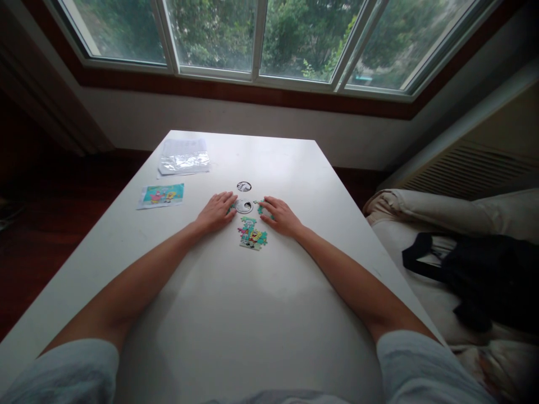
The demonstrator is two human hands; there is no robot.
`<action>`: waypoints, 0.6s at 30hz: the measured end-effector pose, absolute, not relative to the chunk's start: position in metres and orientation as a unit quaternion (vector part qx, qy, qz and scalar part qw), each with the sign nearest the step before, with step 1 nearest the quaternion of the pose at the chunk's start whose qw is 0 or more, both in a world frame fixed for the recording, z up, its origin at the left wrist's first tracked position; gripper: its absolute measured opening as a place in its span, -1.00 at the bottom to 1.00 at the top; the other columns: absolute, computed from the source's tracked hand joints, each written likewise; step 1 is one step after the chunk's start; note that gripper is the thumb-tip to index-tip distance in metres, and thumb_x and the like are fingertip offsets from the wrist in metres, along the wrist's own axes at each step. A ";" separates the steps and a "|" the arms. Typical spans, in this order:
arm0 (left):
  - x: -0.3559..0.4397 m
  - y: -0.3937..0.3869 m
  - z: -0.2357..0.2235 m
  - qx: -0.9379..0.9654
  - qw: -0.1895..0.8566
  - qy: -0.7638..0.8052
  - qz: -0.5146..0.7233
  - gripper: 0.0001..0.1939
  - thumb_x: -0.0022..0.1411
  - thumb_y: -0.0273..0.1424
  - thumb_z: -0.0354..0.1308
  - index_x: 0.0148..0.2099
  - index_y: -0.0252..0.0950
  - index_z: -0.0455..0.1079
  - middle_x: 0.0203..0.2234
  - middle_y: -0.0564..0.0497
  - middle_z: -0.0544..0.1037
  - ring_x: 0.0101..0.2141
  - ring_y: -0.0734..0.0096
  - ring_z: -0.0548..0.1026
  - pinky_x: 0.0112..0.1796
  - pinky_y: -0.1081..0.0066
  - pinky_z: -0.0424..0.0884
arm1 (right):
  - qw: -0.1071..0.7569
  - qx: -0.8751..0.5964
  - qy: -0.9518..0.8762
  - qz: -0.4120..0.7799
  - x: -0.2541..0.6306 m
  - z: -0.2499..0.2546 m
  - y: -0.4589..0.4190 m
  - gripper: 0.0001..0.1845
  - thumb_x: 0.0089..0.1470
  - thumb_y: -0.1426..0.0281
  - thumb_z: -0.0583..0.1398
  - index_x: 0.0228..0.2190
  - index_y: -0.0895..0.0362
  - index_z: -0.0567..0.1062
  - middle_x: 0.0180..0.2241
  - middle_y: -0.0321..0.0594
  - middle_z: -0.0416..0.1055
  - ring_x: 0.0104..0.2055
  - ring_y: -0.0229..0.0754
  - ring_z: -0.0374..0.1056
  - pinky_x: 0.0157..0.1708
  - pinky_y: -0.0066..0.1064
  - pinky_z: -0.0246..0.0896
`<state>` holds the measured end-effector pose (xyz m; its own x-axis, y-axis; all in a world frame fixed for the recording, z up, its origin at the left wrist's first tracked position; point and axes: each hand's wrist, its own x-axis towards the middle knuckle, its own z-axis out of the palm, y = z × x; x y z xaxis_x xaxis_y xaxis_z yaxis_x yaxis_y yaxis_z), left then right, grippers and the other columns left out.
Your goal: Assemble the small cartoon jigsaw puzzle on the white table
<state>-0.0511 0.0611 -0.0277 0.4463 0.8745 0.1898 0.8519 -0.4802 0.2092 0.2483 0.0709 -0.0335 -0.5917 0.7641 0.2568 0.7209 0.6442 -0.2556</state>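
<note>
My left hand (217,211) lies flat on the white table, fingers stretched out, its fingertips beside a round grey-and-white disc (243,206). On the disc's other side my right hand (279,215) rests with fingers spread, over some loose green jigsaw pieces (260,209) that it partly hides. A bit of green also shows at the left fingertips. Nearer to me, between the hands, sits a partly joined cartoon jigsaw puzzle (253,234) with an uneven outline. Beyond the first disc is a second round black-and-white disc (244,186), which neither hand touches.
A cartoon picture sheet (162,195) lies at the table's left side. Behind it is a clear plastic bag (184,157) on papers. The white table (252,314) stands before a window. To the right, dark clothing (492,275) lies on a pale padded seat (425,303).
</note>
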 end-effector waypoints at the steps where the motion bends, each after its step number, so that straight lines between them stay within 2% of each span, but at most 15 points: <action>1: -0.051 0.061 -0.026 0.849 0.041 0.503 0.155 -0.43 0.46 -0.18 -0.07 0.41 -0.26 0.19 0.35 -0.16 0.26 0.34 0.13 0.18 0.35 0.06 0.05 | 0.187 -0.414 -0.889 0.061 0.249 -0.034 0.071 -0.46 0.32 0.13 0.11 0.25 0.02 0.37 0.32 -0.02 0.22 0.36 0.08 0.14 0.34 0.03 0.05; 4: -0.051 0.056 -0.021 0.846 0.038 0.489 0.209 -0.52 0.44 -0.22 -0.02 0.30 -0.24 0.34 0.25 -0.14 0.38 0.26 0.14 0.30 0.29 0.08 0.20 | 0.218 -0.408 -0.885 0.056 0.251 -0.034 0.071 -0.54 0.29 0.16 0.17 0.15 0.02 0.48 0.27 -0.03 0.29 0.31 0.08 0.21 0.28 0.00 0.15; 8: -0.048 0.046 -0.013 0.868 0.047 0.436 0.234 -0.65 0.41 -0.25 0.06 0.15 -0.14 0.48 0.19 -0.08 0.44 0.21 0.12 0.34 0.24 0.04 0.29 | 0.238 -0.387 -0.889 0.053 0.253 -0.034 0.071 -0.65 0.26 0.20 0.21 0.04 -0.01 0.54 0.24 -0.07 0.33 0.29 0.08 0.23 0.27 0.01 0.17; 13: -0.040 0.037 -0.009 0.914 0.075 0.335 0.216 -0.65 0.35 -0.21 0.18 0.14 -0.09 0.49 0.21 -0.05 0.44 0.26 0.09 0.30 0.27 0.01 0.24 | 0.247 -0.384 -0.888 0.058 0.254 -0.032 0.069 -0.68 0.24 0.23 0.24 0.01 -0.03 0.56 0.23 -0.09 0.35 0.29 0.08 0.22 0.27 0.03 0.17; 18: -0.037 0.034 -0.010 0.921 0.079 0.323 0.204 -0.58 0.31 -0.11 0.24 0.16 -0.09 0.48 0.25 -0.07 0.41 0.30 0.01 0.24 0.29 -0.04 0.20 | 0.235 -0.380 -0.893 0.049 0.251 -0.034 0.066 -0.64 0.26 0.23 0.22 0.07 -0.05 0.54 0.27 -0.10 0.32 0.34 0.10 0.16 0.29 0.07 0.13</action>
